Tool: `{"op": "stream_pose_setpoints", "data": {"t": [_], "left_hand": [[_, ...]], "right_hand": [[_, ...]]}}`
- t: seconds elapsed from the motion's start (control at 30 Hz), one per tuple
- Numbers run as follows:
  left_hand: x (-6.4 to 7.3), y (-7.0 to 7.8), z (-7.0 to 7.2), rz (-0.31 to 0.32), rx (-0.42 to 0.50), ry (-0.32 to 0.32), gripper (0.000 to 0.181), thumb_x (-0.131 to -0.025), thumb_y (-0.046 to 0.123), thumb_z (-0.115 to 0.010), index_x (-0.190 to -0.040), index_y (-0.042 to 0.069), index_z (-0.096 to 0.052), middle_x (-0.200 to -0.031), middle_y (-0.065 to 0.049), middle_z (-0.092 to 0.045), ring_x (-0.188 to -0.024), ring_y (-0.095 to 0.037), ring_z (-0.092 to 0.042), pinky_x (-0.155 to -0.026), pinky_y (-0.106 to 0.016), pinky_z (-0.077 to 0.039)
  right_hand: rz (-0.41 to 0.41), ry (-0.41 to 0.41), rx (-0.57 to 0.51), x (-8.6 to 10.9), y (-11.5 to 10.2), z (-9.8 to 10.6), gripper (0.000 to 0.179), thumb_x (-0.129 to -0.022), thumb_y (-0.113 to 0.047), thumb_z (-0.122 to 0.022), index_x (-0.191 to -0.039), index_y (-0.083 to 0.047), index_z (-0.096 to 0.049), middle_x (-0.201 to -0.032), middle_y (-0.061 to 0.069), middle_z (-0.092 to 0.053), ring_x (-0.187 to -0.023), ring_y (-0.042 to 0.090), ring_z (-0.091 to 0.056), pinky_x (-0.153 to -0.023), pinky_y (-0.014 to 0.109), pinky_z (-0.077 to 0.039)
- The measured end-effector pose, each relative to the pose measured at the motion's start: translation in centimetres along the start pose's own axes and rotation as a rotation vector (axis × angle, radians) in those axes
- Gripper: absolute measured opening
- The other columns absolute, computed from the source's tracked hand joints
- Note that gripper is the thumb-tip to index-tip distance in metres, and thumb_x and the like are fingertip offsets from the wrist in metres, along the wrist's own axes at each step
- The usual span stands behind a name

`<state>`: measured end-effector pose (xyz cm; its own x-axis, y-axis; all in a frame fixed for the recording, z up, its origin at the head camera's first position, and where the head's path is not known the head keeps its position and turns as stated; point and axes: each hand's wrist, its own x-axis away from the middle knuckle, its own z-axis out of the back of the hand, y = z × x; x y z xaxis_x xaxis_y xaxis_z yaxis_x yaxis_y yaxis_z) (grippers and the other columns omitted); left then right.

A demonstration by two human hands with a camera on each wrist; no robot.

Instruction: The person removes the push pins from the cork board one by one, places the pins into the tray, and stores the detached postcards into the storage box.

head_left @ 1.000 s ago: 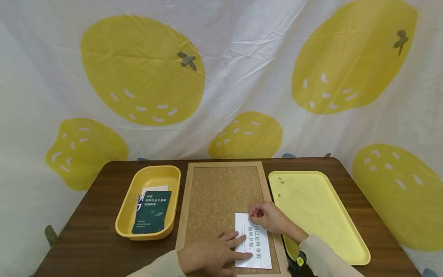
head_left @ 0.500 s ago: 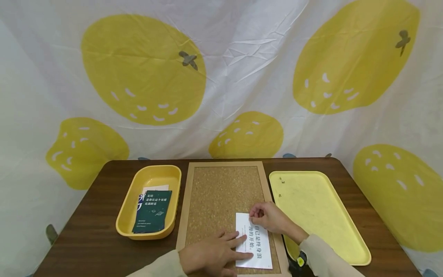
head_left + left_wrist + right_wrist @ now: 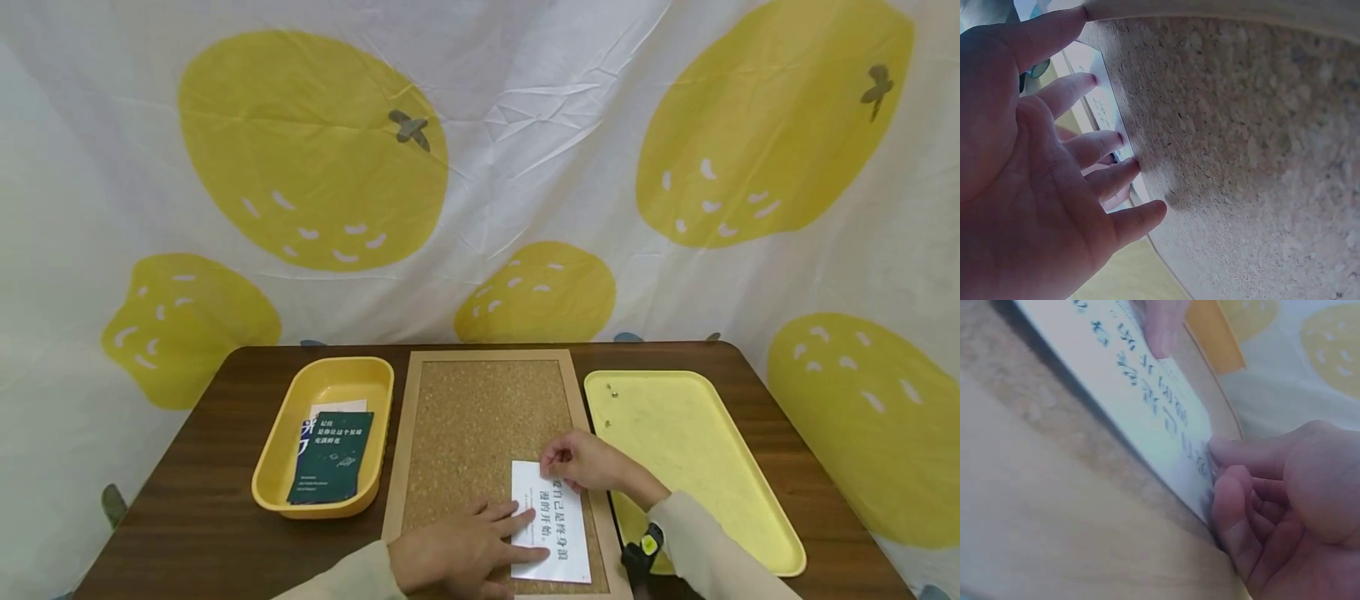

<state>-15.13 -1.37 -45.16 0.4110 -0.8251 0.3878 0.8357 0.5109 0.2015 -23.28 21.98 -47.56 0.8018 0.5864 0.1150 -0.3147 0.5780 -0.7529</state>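
Observation:
A white card (image 3: 566, 567) with printed characters lies near the front right of the framed cork board (image 3: 487, 417). My left hand (image 3: 468, 546) rests across the card's left side with its fingers spread and fairly straight, as the left wrist view also shows. At the card's far end is my right hand (image 3: 588, 462), thumb and forefinger pinched together. In the right wrist view, the right hand (image 3: 1285, 500) appears to pinch a small pushpin against the card's end, mostly hidden by the fingertips.
Left of the board stands a yellow basket (image 3: 270, 471) holding several cards, a dark green card (image 3: 333, 458) on top. To the right lies a pale yellow tray (image 3: 697, 467) with small metallic pins (image 3: 614, 394) near its far left corner. A fruit-patterned cloth (image 3: 517, 167) hangs behind the table.
My right hand has turned a little and its wrist has risen slightly, with its fingertips still at the card's far end. The left hand and the card stay in place.

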Motion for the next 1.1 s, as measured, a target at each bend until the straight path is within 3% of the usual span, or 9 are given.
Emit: {"op": "stream_pose_setpoints", "data": {"t": [0.73,0.97,1.1], "left_hand": [[0.2,0.0,0.3,0.046,0.06,-0.048,0.054,-0.089,0.051,-0.046,-0.136,0.053,-0.019,-0.149,0.018,-0.013,-0.137,-0.011,-0.012,-0.109,-0.042,-0.021],[0.0,0.1,0.3,0.047,0.055,-0.052,0.053,-0.089,0.052,-0.045,-0.136,0.053,-0.02,-0.149,0.015,-0.015,-0.137,-0.012,-0.013,-0.108,-0.044,-0.022],[-0.1,0.0,0.2,0.027,0.043,-0.035,0.054,-0.089,0.053,-0.044,-0.137,0.05,-0.021,-0.15,0.012,-0.013,-0.137,-0.013,-0.012,-0.107,-0.046,-0.023]], "right_hand": [[-0.093,-0.111,-0.041,-0.7,-0.4,1.0,0.009,-0.088,-0.008,-0.057,-0.082,-0.009,-0.063,-0.061,0.002,-0.052,-0.047,0.01,-0.044,-0.041,0.021,-0.038],[-0.079,-0.145,-0.16,-0.7,0.2,1.4,0.012,-0.089,-0.006,-0.052,-0.087,-0.005,-0.064,-0.073,0.006,-0.059,-0.052,0.012,-0.046,-0.046,0.024,-0.041],[-0.068,-0.123,-0.2,-0.7,0.7,1.3,0.012,-0.091,-0.009,-0.052,-0.089,-0.007,-0.064,-0.072,0.006,-0.057,-0.054,0.013,-0.047,-0.047,0.024,-0.042]]}}
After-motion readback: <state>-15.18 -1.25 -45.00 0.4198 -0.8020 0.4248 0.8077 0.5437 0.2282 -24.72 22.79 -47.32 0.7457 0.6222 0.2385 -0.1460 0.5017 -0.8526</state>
